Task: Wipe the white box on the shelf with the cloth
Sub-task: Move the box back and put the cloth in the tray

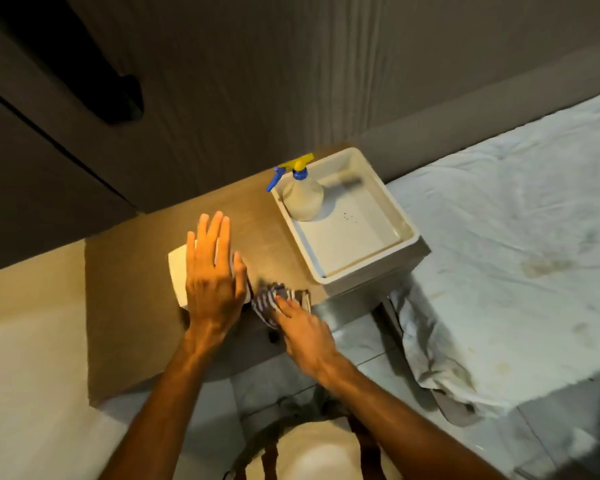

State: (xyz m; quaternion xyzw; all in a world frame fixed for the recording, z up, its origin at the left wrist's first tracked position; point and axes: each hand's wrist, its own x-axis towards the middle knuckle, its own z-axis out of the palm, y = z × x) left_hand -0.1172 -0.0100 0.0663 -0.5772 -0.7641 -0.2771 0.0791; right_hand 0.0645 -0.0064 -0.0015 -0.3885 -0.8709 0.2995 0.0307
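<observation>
A small white box [178, 271] lies on the brown wooden shelf [125, 306]. My left hand [210, 271] rests flat on top of the box, fingers spread and straight, covering most of it. Just right of the box lies a dark striped cloth [269, 297], bunched at the shelf's front edge. My right hand [302, 329] is on the cloth, its fingers pressing down into it. The cloth sits close beside the box's right end; whether they touch is hidden by my left hand.
A white tray [406, 233] at the shelf's right end holds a spray bottle [302, 199] with a blue and yellow trigger. A bed with a rumpled white sheet [516, 237] lies to the right. A dark cabinet with a black handle [118, 98] stands behind.
</observation>
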